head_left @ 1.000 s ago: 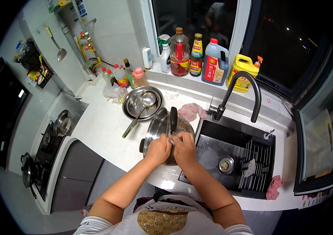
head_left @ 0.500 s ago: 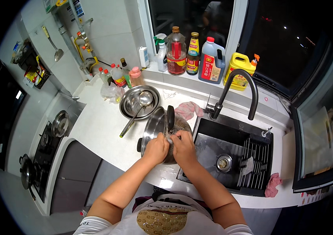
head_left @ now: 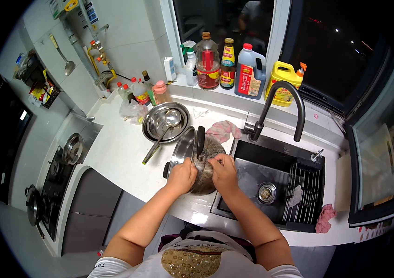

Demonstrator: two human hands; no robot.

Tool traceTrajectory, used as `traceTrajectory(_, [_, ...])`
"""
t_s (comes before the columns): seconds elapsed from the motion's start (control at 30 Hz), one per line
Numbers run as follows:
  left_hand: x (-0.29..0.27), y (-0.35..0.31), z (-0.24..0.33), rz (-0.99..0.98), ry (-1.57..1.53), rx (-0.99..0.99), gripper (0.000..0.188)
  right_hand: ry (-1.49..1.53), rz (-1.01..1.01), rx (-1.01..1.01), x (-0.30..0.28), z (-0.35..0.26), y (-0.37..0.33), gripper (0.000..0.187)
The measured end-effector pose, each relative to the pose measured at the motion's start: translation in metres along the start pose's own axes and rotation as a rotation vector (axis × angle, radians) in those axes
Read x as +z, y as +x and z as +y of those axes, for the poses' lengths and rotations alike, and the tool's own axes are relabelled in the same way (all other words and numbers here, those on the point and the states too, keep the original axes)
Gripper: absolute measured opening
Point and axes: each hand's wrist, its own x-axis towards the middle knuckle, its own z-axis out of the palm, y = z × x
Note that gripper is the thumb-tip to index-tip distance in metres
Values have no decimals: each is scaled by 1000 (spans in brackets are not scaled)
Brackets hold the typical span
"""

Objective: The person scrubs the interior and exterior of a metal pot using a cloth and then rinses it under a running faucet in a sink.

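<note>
A shiny steel pot (head_left: pixel 182 150) with black handles sits tilted on the counter beside the sink. A thick black handle (head_left: pixel 200 139) rises at its raised edge. My left hand (head_left: pixel 183 177) is closed at that edge, just below the handle. A brownish, streaky rounded surface (head_left: pixel 208 178) bulges to the right of the edge; whether it is the pot's outer wall or its contents, I cannot tell. Over this surface, my right hand (head_left: pixel 224 172) pinches its fingers together. Something greyish and thin shows near the fingertips, too small to name.
Behind on the left are nested steel bowls (head_left: pixel 153 121) with a ladle (head_left: pixel 162 132) across them. A pink cloth (head_left: pixel 224 130) lies behind the pot. The black sink (head_left: pixel 248 185) with its tall faucet (head_left: pixel 300 106) is at right. Several bottles line the windowsill.
My hands have moved apart: the right shifted right and slightly down, the left slightly left. More of the brownish surface shows between them.
</note>
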Motion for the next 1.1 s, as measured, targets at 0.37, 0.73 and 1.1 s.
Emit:
traceTrajectory(0.37, [2, -1, -3, -22, -31, -16, 21, 194, 70, 141, 2, -15, 4, 16])
traceTrajectory(0.73, [1, 1, -15, 22, -25, 15, 21, 385, -89, 298, -17, -4, 7, 25])
traceTrajectory(1.1, [-2, -4, -10, -3, -67, 25, 22, 11, -106, 166, -4, 9, 5, 39])
